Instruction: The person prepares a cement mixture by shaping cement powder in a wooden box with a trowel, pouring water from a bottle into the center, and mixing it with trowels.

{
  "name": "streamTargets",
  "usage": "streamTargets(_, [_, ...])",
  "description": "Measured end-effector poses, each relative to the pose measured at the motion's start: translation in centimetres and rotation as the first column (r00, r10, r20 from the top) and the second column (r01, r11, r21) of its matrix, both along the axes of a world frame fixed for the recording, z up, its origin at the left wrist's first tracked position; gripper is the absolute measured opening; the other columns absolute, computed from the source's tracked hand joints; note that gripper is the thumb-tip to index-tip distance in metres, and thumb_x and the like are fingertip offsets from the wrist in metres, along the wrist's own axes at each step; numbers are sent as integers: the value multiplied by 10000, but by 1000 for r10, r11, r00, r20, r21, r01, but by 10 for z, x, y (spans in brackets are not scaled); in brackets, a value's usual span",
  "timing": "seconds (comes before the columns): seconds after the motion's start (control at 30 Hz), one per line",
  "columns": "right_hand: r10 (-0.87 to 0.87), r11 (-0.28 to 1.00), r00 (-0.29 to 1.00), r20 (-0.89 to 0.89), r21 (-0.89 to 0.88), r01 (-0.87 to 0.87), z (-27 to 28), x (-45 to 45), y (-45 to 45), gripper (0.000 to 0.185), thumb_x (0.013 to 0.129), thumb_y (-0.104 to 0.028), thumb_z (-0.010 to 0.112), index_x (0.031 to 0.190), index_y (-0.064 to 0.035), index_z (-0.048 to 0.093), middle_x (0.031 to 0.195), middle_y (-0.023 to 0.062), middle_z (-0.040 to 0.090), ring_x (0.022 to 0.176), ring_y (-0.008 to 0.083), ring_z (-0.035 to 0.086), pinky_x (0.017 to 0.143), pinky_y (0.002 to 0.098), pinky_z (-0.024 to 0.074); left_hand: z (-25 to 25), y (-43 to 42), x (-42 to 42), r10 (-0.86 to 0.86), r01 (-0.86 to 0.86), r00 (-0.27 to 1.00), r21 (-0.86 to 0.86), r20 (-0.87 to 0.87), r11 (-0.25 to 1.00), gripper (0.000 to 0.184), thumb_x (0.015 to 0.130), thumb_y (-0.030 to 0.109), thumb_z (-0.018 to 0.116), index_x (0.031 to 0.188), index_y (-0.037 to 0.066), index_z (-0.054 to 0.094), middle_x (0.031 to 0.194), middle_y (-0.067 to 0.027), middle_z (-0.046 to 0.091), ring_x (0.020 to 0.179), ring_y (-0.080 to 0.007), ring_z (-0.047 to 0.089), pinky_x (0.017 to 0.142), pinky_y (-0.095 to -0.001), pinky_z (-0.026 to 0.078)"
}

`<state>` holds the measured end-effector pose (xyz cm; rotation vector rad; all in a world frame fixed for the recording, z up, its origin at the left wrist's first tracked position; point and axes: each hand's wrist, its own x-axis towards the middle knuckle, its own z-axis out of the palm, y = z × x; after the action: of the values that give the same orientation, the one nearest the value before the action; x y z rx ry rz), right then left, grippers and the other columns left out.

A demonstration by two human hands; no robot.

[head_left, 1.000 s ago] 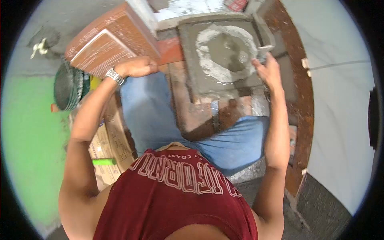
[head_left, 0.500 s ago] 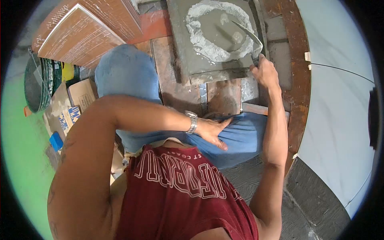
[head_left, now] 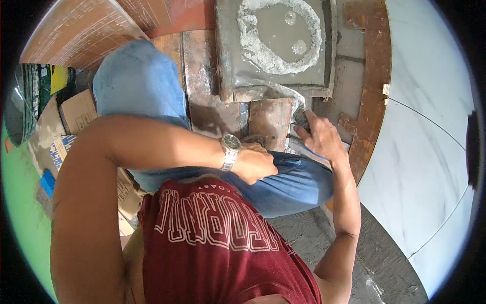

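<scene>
My right hand (head_left: 326, 139) is closed around the handle end of a trowel (head_left: 283, 91), just past the near right corner of a shallow mixing tray (head_left: 230, 93). The blade, smeared with grey and partly blurred, lies over the tray's near edge. Inside the tray, a ring of pale powder (head_left: 276, 63) surrounds a pool of grey water (head_left: 276, 33) with two foamy patches. My left hand (head_left: 253, 163), with a metal wristwatch (head_left: 231, 147) on its wrist, rests on my jeans with its fingers curled in. I see no object in it.
Wooden boards (head_left: 205, 66) lie beneath the tray. Large white marbled tiles (head_left: 425, 101) are on the right, beside a brown wooden strip (head_left: 374, 66). To the left are a dark bucket (head_left: 23, 111), a cardboard box (head_left: 78, 111) and a leaning brown panel (head_left: 86, 35).
My right hand has drawn the trowel out of the pool toward me. My left hand's spread fingers have curled in on my thigh. The camera view has shifted.
</scene>
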<state>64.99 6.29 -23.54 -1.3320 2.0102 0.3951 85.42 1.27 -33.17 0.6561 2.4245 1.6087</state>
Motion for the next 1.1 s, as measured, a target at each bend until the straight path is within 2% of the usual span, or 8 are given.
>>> streamTargets(0.2, [-106, 975, 979, 172, 213, 68, -39, -1, 2, 466, 903, -405, 614, 1139, -3, 609, 969, 310, 672, 1016, 445, 645, 925, 520, 479, 32, -17, 26, -126, 91, 987, -298, -98, 950, 70, 677, 134, 701, 662, 66, 712, 665, -111, 691, 639, -270, 693, 646, -431, 519])
streamTargets(0.4, [-252, 967, 960, 123, 65, 246, -52, -41, 17, 417, 887, -354, 630, 1075, 18, 623, 929, 310, 667, 916, 421, 668, 855, 493, 494, 36, -23, 31, -67, 2, 988, -431, -136, 902, 73, 707, 144, 697, 715, 79, 730, 732, -108, 716, 719, -271, 708, 760, -487, 514])
streamTargets(0.5, [-115, 993, 959, 259, 38, 109, -47, -21, 16, 456, 883, -377, 636, 1082, 33, 616, 923, 312, 667, 904, 428, 666, 831, 495, 493, 34, -22, 28, -116, 70, 990, -447, -77, 892, 89, 718, 153, 703, 743, 76, 740, 765, -110, 725, 760, -267, 711, 827, -512, 505])
streamTargets(0.67, [-89, 996, 936, 341, 40, 80, -84, -57, 53, 495, 876, -413, 638, 1068, 44, 624, 985, 316, 671, 936, 434, 667, 838, 483, 499, 42, -29, 27, -210, 139, 975, -545, -70, 827, 198, 770, 213, 687, 875, 57, 749, 891, -85, 722, 801, -260, 712, 714, -481, 526])
streamTargets(0.7, [-199, 980, 966, 167, 10, 200, -73, -53, 52, 482, 878, -414, 635, 1052, 35, 635, 977, 315, 673, 955, 426, 671, 838, 481, 496, 47, -29, 27, -212, 152, 976, -543, -49, 826, 198, 769, 212, 687, 876, 57, 750, 881, -87, 722, 802, -261, 713, 711, -482, 527])
streamTargets(0.8, [-264, 964, 953, 149, 54, 259, -68, -52, 60, 471, 883, -397, 630, 1069, 36, 623, 960, 320, 671, 966, 434, 667, 840, 488, 493, 50, -27, 27, -221, 171, 975, -512, -37, 842, 196, 763, 204, 688, 868, 49, 745, 865, -101, 723, 809, -270, 715, 689, -484, 525])
streamTargets(0.93, [-5, 999, 973, 231, 35, -3, -81, -22, 64, 390, 888, -309, 656, 974, 64, 584, 810, 312, 621, 760, 391, 621, 750, 479, 471, 44, -24, 23, -243, 216, 970, -470, 3, 856, 200, 750, 199, 695, 853, 35, 742, 872, -127, 725, 827, -282, 714, 778, -496, 523])
streamTargets(1.1, [-331, 937, 921, 207, -43, 346, -84, -47, 80, 447, 886, -383, 643, 993, 48, 597, 886, 312, 657, 875, 442, 657, 776, 511, 485, 41, -21, 25, -143, 116, 990, -479, -19, 870, 187, 714, 194, 713, 796, 27, 728, 837, -150, 719, 830, -283, 710, 834, -496, 509])
